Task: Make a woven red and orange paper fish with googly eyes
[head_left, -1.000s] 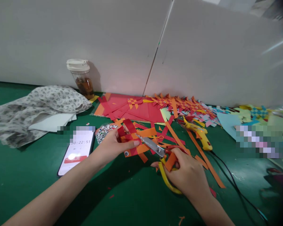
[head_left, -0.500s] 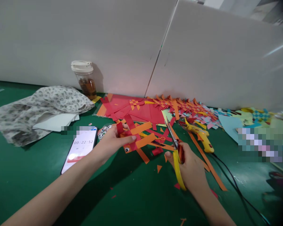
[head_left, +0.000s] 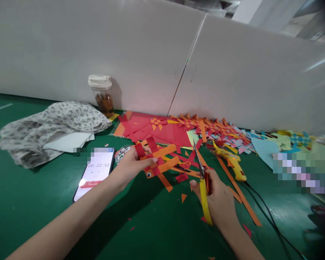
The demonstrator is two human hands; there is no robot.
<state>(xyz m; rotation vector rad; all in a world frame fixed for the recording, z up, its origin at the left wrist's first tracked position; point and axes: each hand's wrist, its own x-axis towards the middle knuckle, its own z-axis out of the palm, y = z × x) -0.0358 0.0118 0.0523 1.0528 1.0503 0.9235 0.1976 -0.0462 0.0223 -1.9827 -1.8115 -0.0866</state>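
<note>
My left hand [head_left: 131,165] pinches a woven fish of red and orange paper strips [head_left: 155,160] with a googly eye, held just above the green table [head_left: 43,216]. My right hand [head_left: 218,200] grips yellow-handled scissors [head_left: 202,180]; the blades are closed and point up and away, a little right of the woven fish and not touching it. Small cut-off scraps of red and orange paper [head_left: 182,178] lie on the table below the fish.
A phone [head_left: 96,172] showing a timer lies left of my left hand. Behind are a patterned cloth [head_left: 51,124], a lidded cup [head_left: 103,95], red paper sheets [head_left: 151,128], several woven pieces [head_left: 211,126], a yellow glue gun [head_left: 229,159] with black cord [head_left: 271,220], and white wall panels.
The scissors left the woven fish, swung upright and closed. Cut scraps dropped onto the table. My left hand kept hold of the fish.
</note>
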